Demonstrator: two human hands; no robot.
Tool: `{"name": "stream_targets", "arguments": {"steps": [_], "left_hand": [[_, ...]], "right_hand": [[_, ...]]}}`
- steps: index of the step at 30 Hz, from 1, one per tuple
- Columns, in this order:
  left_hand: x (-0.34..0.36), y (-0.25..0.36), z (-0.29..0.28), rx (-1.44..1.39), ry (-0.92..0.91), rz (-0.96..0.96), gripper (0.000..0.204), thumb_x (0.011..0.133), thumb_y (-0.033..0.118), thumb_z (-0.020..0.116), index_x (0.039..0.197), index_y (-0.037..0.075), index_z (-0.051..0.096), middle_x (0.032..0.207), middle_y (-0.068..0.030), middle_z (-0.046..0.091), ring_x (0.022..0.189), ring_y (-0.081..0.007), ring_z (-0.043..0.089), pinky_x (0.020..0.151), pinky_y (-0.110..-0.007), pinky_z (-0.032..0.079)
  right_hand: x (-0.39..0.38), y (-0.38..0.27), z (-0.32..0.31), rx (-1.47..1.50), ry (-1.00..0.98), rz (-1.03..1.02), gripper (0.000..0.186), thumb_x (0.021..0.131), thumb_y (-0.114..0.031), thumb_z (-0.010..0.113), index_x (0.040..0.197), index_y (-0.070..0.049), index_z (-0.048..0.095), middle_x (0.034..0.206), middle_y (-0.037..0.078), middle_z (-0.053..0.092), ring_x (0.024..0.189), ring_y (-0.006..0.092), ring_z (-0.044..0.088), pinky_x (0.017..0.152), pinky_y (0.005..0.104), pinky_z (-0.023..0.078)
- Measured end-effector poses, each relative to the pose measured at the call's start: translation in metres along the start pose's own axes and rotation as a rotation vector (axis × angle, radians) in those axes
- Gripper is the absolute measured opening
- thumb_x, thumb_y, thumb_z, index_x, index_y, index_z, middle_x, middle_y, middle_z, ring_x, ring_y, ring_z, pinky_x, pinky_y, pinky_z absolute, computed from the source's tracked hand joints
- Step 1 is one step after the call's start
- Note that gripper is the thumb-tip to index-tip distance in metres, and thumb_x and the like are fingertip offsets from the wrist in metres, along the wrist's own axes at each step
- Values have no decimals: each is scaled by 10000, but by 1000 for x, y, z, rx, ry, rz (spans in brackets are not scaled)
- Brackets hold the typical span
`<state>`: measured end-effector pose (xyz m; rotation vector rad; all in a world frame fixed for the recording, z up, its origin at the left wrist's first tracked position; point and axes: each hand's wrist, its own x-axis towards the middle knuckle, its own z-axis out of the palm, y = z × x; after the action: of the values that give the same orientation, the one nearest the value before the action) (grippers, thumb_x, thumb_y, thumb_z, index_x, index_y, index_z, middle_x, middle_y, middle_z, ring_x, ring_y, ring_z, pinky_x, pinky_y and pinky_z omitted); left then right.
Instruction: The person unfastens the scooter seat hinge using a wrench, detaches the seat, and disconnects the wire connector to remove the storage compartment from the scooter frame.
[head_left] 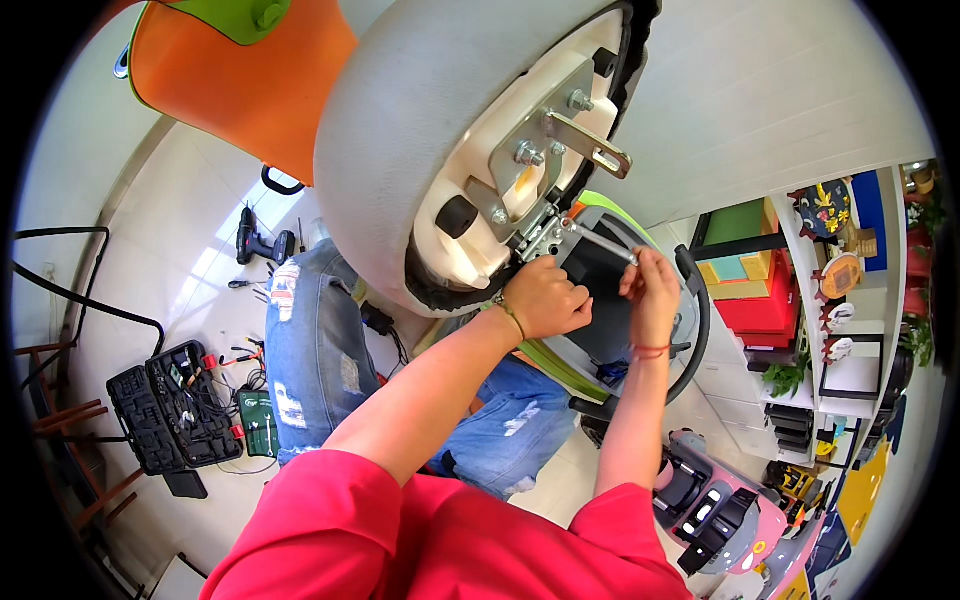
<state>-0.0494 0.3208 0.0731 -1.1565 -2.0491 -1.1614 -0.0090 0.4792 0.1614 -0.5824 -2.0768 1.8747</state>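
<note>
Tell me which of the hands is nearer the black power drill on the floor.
Left. The left hand sits closer to the drill, which lies far to its left; the right hand is farther right, beyond it.

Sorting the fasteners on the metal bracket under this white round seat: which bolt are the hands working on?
The lowest one, at the bracket's bottom hinge: the left hand is beside it and the right hand holds a thin silver tool toward it. The upper hex bolts sit untouched.
</note>
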Motion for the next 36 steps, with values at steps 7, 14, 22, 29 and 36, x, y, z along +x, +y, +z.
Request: {"name": "stream_targets", "arguments": {"steps": [7,14,22,29,36], "left_hand": [[0,0,-3,-4,-13,-7,258,727,214,668,528,148,517,496,-5,535,490,-194,531,600,-338,410],[2,0,-3,-8,2,10,263,730,218,664,526,150,513,495,-4,537,496,-193,526,604,-335,409],[0,-4,-3,-2,13,12,266,735,218,667,527,148,516,490,-7,521,496,-198,519,599,-339,409],[3,2,-3,-4,8,-9,264,737,213,671,531,145,520,497,-7,513,500,-197,518,610,-339,406],[4,0,-6,32,-5,-20,258,751,227,662,543,145,534,493,-14,516,506,-190,530,682,-339,408]], "right_hand": [[-33,46,13,96,119,80,236,984,-213,585,1094,-6,612,779,34,641,612,89,550,571,213,414],[-29,44,6,71,79,120,233,976,-209,602,1070,4,611,732,20,618,580,74,525,528,199,375],[55,4,11,-245,-72,36,198,952,-220,612,889,-33,627,625,-29,515,514,52,443,474,200,321],[140,-32,55,-495,-358,91,222,917,-192,629,944,28,642,658,14,556,553,82,489,500,246,398],[113,-33,34,-346,-356,-110,237,933,-197,623,1043,13,618,653,7,549,543,74,475,484,233,368]]}}
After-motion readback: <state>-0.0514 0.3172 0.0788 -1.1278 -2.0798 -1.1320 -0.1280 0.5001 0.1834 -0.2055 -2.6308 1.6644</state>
